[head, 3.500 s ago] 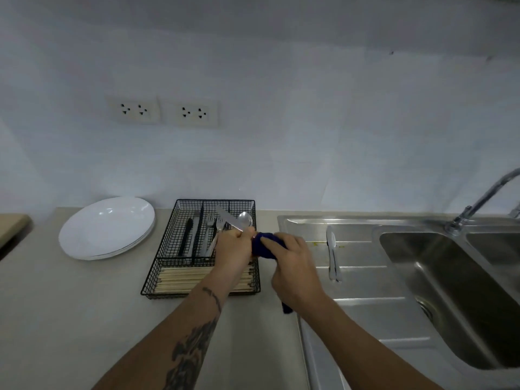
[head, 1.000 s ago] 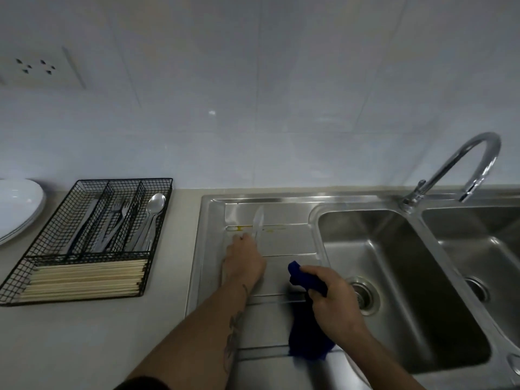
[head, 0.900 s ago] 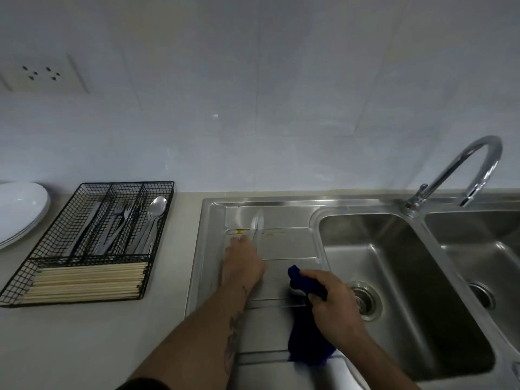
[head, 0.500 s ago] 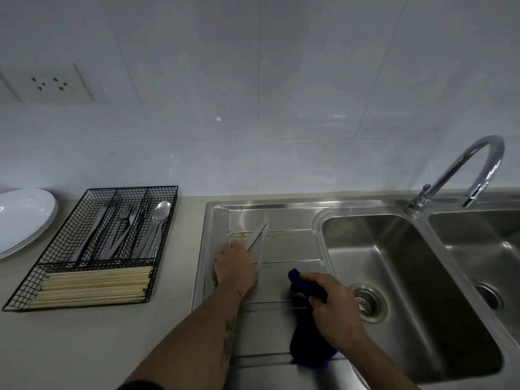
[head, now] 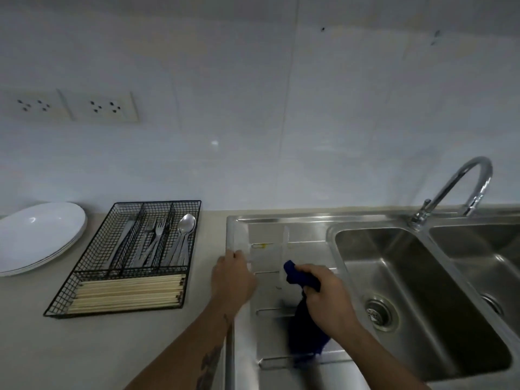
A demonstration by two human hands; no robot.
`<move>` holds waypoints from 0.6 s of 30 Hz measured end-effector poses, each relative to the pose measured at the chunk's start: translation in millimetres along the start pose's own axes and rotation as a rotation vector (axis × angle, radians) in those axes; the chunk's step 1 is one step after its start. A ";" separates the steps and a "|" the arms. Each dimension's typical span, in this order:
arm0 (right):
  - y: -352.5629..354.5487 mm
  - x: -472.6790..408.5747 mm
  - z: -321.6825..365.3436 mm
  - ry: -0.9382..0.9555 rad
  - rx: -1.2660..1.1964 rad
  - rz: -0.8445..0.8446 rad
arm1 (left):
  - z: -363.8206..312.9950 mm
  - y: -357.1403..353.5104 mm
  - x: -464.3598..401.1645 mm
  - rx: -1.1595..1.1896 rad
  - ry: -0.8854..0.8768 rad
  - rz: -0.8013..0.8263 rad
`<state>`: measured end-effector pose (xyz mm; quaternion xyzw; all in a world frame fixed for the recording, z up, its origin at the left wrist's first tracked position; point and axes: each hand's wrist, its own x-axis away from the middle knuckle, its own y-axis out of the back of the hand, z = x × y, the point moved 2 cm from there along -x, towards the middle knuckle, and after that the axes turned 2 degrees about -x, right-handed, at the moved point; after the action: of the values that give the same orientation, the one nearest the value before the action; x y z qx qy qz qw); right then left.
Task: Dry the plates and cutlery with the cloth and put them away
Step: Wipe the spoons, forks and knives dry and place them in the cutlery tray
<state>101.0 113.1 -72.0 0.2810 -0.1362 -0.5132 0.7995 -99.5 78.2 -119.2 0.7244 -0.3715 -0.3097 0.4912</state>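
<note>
The left hand (head: 233,277) is hovering over the left edge of the steel draining board (head: 306,235), its grip curling round a blurred, pale piece of cutlery (head: 235,237) that is sticking up and away from the knuckles toward the wall; motion blur is hiding what kind of piece it is. A second pale, blurred streak (head: 285,246) is showing on the draining board between the two hands, and it cannot be told whether that is another piece or a reflection. The right hand (head: 326,294) is sitting to the right of the left hand, over the middle of the draining board, its grip closing round a dark blue cloth (head: 302,330); one bunched end is poking out above the fingers and the rest is hanging below the hand. The cloth and the held cutlery are staying apart. Left of the draining board, on the table (head: 56,347), a black wire cutlery basket (head: 194,220) is holding knives, forks (head: 157,232), a spoon (head: 187,223) and a row of chopsticks (head: 126,294). Left of the basket, white plates (head: 36,235) are lying stacked. Right of the draining board, the sink basin (head: 422,277) is lying under a curved tap (head: 461,181).
</note>
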 end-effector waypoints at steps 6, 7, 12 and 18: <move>-47.3 2.0 66.4 0.250 0.250 -0.166 | 33.6 48.2 28.7 0.045 -0.368 -0.175; -59.8 2.9 76.8 0.316 0.307 -0.162 | 41.6 56.5 31.6 0.055 -0.421 -0.219; -91.0 3.9 102.6 0.352 0.542 -0.155 | 84.4 99.6 36.8 0.128 -0.507 -0.366; -120.3 23.6 150.2 0.400 0.630 -0.209 | 125.0 130.4 45.2 0.174 -0.477 -0.355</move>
<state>-54.3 7.5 -23.7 0.6198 -0.0992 -0.4601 0.6279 -207.6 -51.5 -40.9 0.7241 -0.3691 -0.5191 0.2644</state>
